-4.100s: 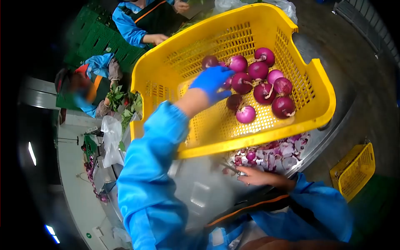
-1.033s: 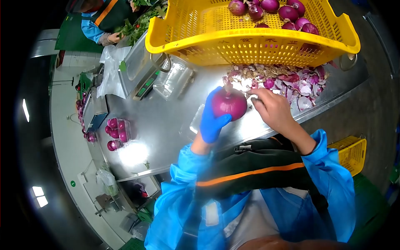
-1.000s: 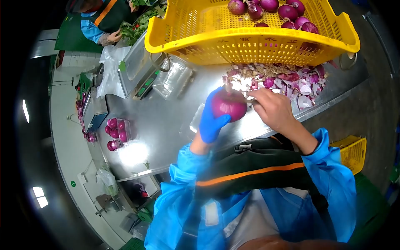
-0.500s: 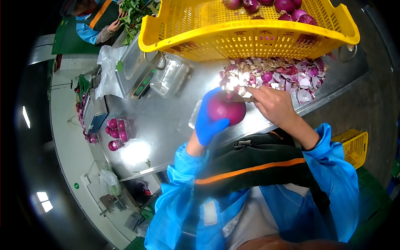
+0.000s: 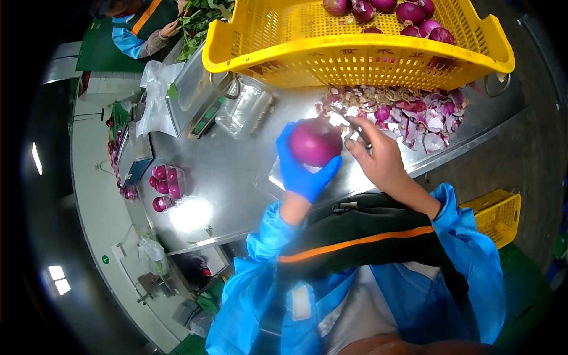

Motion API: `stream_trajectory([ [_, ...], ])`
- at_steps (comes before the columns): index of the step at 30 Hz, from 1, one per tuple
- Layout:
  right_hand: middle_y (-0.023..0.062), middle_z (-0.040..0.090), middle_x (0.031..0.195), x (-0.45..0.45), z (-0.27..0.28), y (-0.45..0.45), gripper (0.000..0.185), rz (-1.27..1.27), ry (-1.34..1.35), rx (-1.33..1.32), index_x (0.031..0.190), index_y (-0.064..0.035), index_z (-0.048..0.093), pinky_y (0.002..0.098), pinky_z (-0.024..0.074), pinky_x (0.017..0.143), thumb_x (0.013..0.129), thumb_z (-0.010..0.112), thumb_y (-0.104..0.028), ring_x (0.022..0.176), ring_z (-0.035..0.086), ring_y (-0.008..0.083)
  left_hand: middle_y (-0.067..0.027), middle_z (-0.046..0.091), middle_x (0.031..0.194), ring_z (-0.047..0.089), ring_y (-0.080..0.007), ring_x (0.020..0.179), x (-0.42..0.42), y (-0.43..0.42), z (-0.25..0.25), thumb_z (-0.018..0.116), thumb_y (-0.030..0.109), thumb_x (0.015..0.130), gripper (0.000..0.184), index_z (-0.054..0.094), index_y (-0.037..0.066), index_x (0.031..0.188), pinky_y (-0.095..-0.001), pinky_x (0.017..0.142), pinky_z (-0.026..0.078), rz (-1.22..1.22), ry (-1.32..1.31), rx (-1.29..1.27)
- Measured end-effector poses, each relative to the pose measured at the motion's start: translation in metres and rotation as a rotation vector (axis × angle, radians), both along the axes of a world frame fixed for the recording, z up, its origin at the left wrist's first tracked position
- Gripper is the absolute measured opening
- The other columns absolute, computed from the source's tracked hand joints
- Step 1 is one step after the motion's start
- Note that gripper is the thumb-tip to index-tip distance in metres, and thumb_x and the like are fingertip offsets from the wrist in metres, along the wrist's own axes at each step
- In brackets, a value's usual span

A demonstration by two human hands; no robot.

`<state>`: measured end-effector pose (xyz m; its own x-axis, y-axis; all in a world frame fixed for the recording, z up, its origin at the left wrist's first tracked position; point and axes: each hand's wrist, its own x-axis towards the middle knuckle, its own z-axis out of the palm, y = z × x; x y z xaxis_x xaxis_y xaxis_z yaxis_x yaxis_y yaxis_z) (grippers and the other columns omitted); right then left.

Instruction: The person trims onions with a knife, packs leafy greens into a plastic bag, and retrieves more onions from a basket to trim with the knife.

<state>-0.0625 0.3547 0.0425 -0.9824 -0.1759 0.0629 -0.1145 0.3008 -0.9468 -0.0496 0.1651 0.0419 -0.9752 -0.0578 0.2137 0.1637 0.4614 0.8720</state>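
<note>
My left hand [image 5: 305, 177], in a blue glove, is closed round a large red onion [image 5: 316, 142] above the metal table. Just right of the onion, my right hand [image 5: 378, 155] is bare and grips a small knife [image 5: 362, 131], its blade pointing up and left past the onion's top. Beyond both hands lies a heap of onion skins [image 5: 423, 115] with dry root trimmings. Partly behind the left hand, a clear plastic tray [image 5: 276, 173] rests on the table.
A yellow crate [image 5: 355, 59] with several red onions stands at the back. Left of centre are stacked clear trays [image 5: 244, 109], a scale [image 5: 204, 121] and packed onions [image 5: 167, 184]. Another person's hand [image 5: 170, 28] touches leafy greens at upper left. A second yellow crate [image 5: 497, 219] sits at right.
The knife has come away from the onion's top and its blade now tilts up and left. My left hand has turned, showing more of its palm side round the onion.
</note>
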Motion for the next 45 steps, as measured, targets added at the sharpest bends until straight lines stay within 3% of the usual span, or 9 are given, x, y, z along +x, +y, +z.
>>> stream_trajectory([
  [3, 0.0079, 0.063, 0.080, -0.023, -0.013, 0.003, 0.061, 0.265, -0.561, -0.254, 0.127, -0.0017, 0.054, 0.0291, 0.0460, 0.060, 0.093, 0.057, -0.053, 0.067, 0.058, 0.0137, -0.0169, 0.049, 0.132, 0.052, -0.0293, 0.121, 0.003, 0.000, 0.000, 0.088, 0.022, 0.063, 0.092, 0.037, 0.002, 0.137, -0.0402, 0.100, 0.045, -0.067, -0.087, -0.019],
  [4, -0.0011, 0.051, 0.065, -0.020, -0.016, -0.003, 0.059, 0.285, -0.618, -0.350, 0.130, -0.0026, 0.051, 0.0190, 0.0322, 0.044, 0.095, 0.057, -0.050, 0.051, 0.043, 0.0026, -0.0178, 0.049, 0.132, 0.052, -0.0300, 0.120, 0.004, 0.000, 0.007, 0.088, 0.027, 0.062, 0.091, 0.040, 0.001, 0.135, -0.0411, 0.099, 0.044, -0.084, -0.126, -0.040],
  [12, 0.0178, 0.069, 0.102, -0.002, -0.047, -0.047, 0.049, 0.371, -0.393, -0.127, 0.124, -0.0033, 0.057, 0.0395, 0.0493, 0.085, 0.093, 0.061, -0.041, 0.095, 0.067, 0.0284, -0.0210, 0.056, 0.126, 0.053, -0.0419, 0.117, 0.033, -0.056, -0.001, 0.085, 0.035, 0.064, 0.081, 0.050, 0.004, 0.129, -0.0483, 0.098, 0.044, -0.022, -0.145, -0.579],
  [14, 0.0183, 0.069, 0.097, -0.010, -0.046, -0.039, 0.048, 0.394, -0.506, -0.084, 0.121, -0.0022, 0.058, 0.0397, 0.0500, 0.082, 0.093, 0.061, -0.041, 0.093, 0.067, 0.0295, -0.0208, 0.058, 0.124, 0.054, -0.0416, 0.115, 0.042, -0.085, -0.032, 0.084, 0.034, 0.065, 0.078, 0.051, 0.004, 0.129, -0.0478, 0.098, 0.045, 0.097, -0.185, -0.622],
  [15, 0.0102, 0.065, 0.081, -0.009, -0.056, -0.036, 0.044, 0.339, -0.361, 0.002, 0.127, -0.0016, 0.056, 0.0300, 0.0491, 0.068, 0.095, 0.061, -0.032, 0.069, 0.062, 0.0161, -0.0207, 0.059, 0.124, 0.055, -0.0414, 0.115, 0.045, -0.096, -0.044, 0.084, 0.033, 0.066, 0.076, 0.052, 0.004, 0.129, -0.0475, 0.098, 0.045, 0.153, -0.204, -0.640],
  [21, 0.0180, 0.062, 0.080, -0.011, -0.061, -0.006, 0.033, 0.303, -0.336, 0.056, 0.109, -0.0028, 0.060, 0.0400, 0.0466, 0.065, 0.093, 0.063, -0.031, 0.072, 0.062, 0.0304, -0.0181, 0.061, 0.127, 0.056, -0.0394, 0.117, 0.030, -0.119, -0.048, 0.077, 0.023, 0.076, 0.063, 0.053, 0.002, 0.131, -0.0467, 0.101, 0.043, 0.034, -0.244, -0.720],
  [26, 0.0204, 0.063, 0.077, -0.018, -0.074, 0.024, 0.029, 0.314, -0.186, 0.023, 0.092, -0.0025, 0.060, 0.0465, 0.0461, 0.066, 0.093, 0.061, -0.032, 0.074, 0.062, 0.0380, -0.0205, 0.055, 0.135, 0.057, -0.0336, 0.119, -0.091, -0.070, 0.078, 0.068, 0.008, 0.083, 0.052, 0.053, 0.000, 0.132, -0.0429, 0.105, 0.039, -0.197, 0.423, -0.674],
  [31, 0.0210, 0.062, 0.081, -0.029, -0.085, 0.052, 0.025, 0.319, -0.199, -0.014, 0.089, -0.0024, 0.059, 0.0465, 0.0459, 0.067, 0.090, 0.063, -0.028, 0.076, 0.061, 0.0381, -0.0143, 0.065, 0.122, 0.059, -0.0323, 0.113, -0.231, 0.026, 0.148, 0.068, 0.010, 0.083, 0.039, 0.062, 0.002, 0.121, -0.0388, 0.098, 0.044, -0.477, 0.355, -0.584],
  [45, 0.0187, 0.060, 0.119, -0.054, -0.109, 0.104, 0.032, 0.217, -0.241, 0.013, 0.120, -0.0056, 0.062, 0.0403, 0.0437, 0.095, 0.093, 0.061, -0.024, 0.111, 0.055, 0.0340, -0.0189, 0.056, 0.120, 0.056, -0.0400, 0.107, -0.363, 0.204, -0.028, 0.076, 0.024, 0.077, 0.070, 0.047, 0.010, 0.138, -0.0465, 0.092, 0.047, -1.065, 0.105, -0.692],
])
